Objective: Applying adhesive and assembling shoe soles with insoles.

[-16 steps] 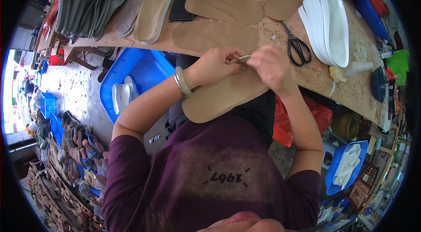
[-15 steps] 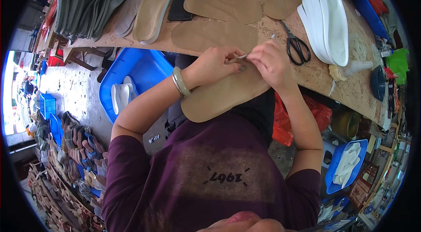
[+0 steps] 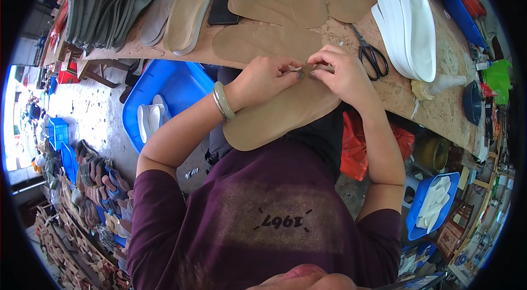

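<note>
A tan insole (image 3: 274, 121) lies slanted over my lap, its far edge up at the table's front edge. My left hand (image 3: 264, 80) pinches that far edge between thumb and fingers, and a bit of pale material shows at the fingertips. Close beside it, my right hand (image 3: 345, 75) pinches the same edge, thumb below and fingers on top. The fingertips of both hands are a small gap apart. Just beyond them, two flat tan insole pieces (image 3: 266, 43) lie on the table.
Black scissors (image 3: 373, 62) lie right of my right hand, before a stack of white insoles (image 3: 409, 32). At the back left are a phone (image 3: 227, 2), a tan insole pair (image 3: 188, 15) and grey insoles (image 3: 107, 15). A blue tub (image 3: 181, 79) stands below the table.
My right hand has turned and lowered, its thumb now against the insole's edge instead of pinching at the pale bit. My left hand has shifted slightly left.
</note>
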### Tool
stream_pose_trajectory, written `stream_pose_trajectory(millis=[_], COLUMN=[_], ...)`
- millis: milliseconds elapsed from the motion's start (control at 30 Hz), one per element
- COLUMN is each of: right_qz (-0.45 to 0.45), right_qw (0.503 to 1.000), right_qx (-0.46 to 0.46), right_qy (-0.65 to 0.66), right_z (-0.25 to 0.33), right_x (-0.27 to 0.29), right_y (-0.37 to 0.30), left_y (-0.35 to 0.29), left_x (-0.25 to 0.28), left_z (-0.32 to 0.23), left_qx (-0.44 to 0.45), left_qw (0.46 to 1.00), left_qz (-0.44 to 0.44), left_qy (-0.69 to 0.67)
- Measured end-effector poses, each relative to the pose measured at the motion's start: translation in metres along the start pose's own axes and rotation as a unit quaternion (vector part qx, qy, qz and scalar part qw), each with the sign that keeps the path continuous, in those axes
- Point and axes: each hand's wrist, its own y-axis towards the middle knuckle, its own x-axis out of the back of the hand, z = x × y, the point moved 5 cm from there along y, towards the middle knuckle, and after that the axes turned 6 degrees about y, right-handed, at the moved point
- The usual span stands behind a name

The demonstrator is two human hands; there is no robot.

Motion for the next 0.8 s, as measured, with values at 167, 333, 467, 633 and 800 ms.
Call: stream_pose_trajectory(millis=[167, 333, 467, 633, 800], right_qz=[-0.03, -0.116, -0.112, -0.103, 0.061], right_qw=[0.997, 0.922, 0.988, 0.936, 0.993], right_qx=[-0.064, 0.308, 0.075, -0.113, -0.057], right_qy=[-0.012, -0.202, -0.078, 0.318, 0.081], right_z=[-0.009, 0.015, -0.007, -0.048, -0.012], right_x=[-0.005, -0.009, -0.008, 0.003, -0.011], right_y=[-0.005, -0.02, -0.009, 0.002, 0.006], left_y=[-0.001, -0.001, -0.002, 0.003, -0.008], left_x=[-0.001, 0.0, 0.003, -0.002, 0.016], left_z=[0.003, 0.004, -0.001, 0.001, 0.007], left_qx=[0.013, 0.042, 0.026, 0.029, 0.022], left_qw=[0.999, 0.998, 1.0, 0.999, 0.999], left_qz=[-0.002, 0.017, -0.001, 0.011, -0.025], left_qy=[0.035, -0.05, 0.012, -0.021, 0.008])
